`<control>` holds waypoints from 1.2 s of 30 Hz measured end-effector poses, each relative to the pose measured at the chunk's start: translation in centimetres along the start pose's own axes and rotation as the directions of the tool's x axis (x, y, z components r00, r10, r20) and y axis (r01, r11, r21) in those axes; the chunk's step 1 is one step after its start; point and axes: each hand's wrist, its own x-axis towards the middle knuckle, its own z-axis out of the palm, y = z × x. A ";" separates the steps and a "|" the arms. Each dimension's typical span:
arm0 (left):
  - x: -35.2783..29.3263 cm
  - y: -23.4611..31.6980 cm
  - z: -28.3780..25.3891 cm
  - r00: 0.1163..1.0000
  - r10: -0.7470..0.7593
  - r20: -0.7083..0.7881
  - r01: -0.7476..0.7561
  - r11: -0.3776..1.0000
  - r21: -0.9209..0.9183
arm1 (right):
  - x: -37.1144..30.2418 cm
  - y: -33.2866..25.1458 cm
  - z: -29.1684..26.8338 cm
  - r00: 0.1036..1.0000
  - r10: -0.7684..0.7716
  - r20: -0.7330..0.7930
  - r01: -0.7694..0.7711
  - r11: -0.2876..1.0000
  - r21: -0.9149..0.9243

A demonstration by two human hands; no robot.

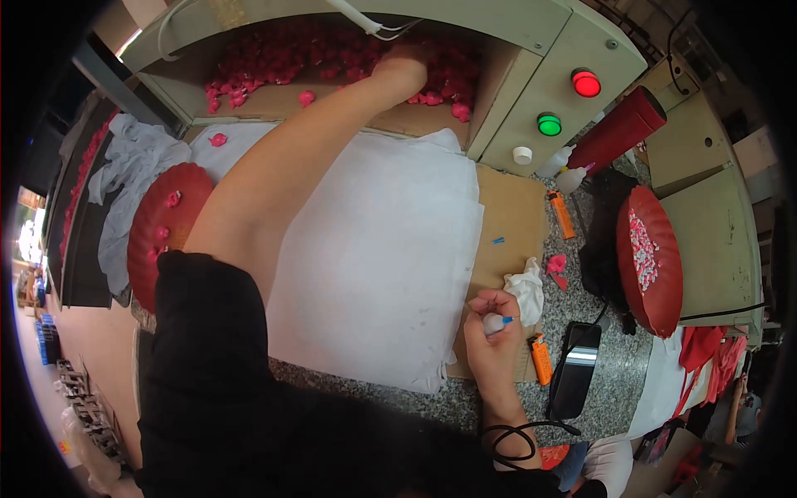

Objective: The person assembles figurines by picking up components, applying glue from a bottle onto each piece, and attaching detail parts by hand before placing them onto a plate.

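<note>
We see a speckled grey stone counter [616, 358], smooth-looking, partly under thin white sheets [374, 249], matt and lightly creased, paper or cloth, we cannot tell which. The flat brown cardboard piece [510, 199] looks dull. The small rounded white bottle with a blue tip [493, 324] is smooth plastic; the small bright pink lumps [290, 56] shine like plastic. We find the red scalloped dish [671, 278] plastic with a soft sheen, and the black rectangular phone [573, 391] glossy and glass-like.

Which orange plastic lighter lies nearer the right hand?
The lower orange plastic lighter, beside the black rectangular phone; the upper lighter lies farther from the right hand.
</note>
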 end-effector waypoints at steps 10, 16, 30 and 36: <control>6.3 -2.1 4.7 0.950 0.281 -0.137 -0.218 0.910 0.353 | 1.4 0.6 -0.7 0.978 -0.210 0.009 0.210 0.969 -0.129; 7.4 -1.8 6.2 0.931 0.316 -0.184 -0.233 0.900 0.369 | 1.2 1.7 -0.8 0.955 -0.290 -0.062 0.282 0.952 -0.120; -11.4 1.6 -0.8 0.922 -0.148 0.357 0.386 0.356 -0.851 | 0.3 1.0 -0.4 0.981 -0.187 -0.055 0.193 0.971 0.142; -22.9 13.1 -5.4 0.882 -0.223 0.416 0.471 0.356 -0.807 | 0.1 -1.2 0.4 0.968 0.119 0.219 -0.196 0.907 0.374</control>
